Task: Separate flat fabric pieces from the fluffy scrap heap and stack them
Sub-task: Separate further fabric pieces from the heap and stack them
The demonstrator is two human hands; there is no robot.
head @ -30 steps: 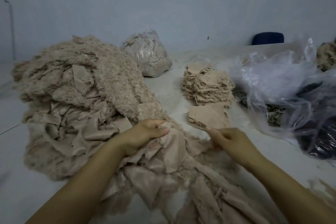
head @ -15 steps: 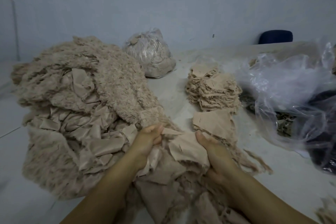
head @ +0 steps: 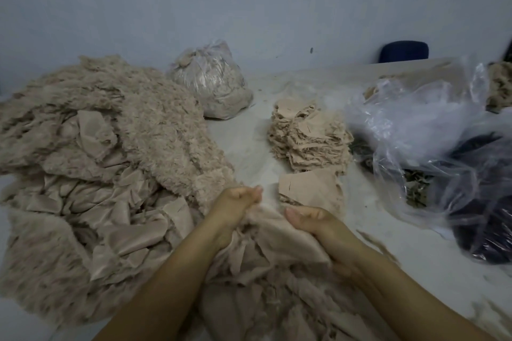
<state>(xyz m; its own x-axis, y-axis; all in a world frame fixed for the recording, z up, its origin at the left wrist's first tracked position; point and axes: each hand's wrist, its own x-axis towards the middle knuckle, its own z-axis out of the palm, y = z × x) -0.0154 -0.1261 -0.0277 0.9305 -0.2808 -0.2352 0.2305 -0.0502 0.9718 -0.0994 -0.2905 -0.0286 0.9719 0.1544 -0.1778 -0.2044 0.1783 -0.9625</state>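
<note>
Both hands' grip now lower, left hand (head: 235, 207) and right hand (head: 315, 223) bunching flat fabric piece (head: 273, 232) between them.

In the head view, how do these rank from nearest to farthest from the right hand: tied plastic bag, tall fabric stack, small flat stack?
From the right hand:
1. Small flat stack, just beyond it.
2. Tall fabric stack, farther behind.
3. Tied plastic bag, far back left by the wall.

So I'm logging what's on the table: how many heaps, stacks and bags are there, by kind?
Fluffy scrap heap: 1
Flat-piece stacks: 2, the tall stack and the low stack
Tied bag of scraps: 1
Loose clear plastic bags: cannot tell apart, at least 1
Total: at least 5
</note>
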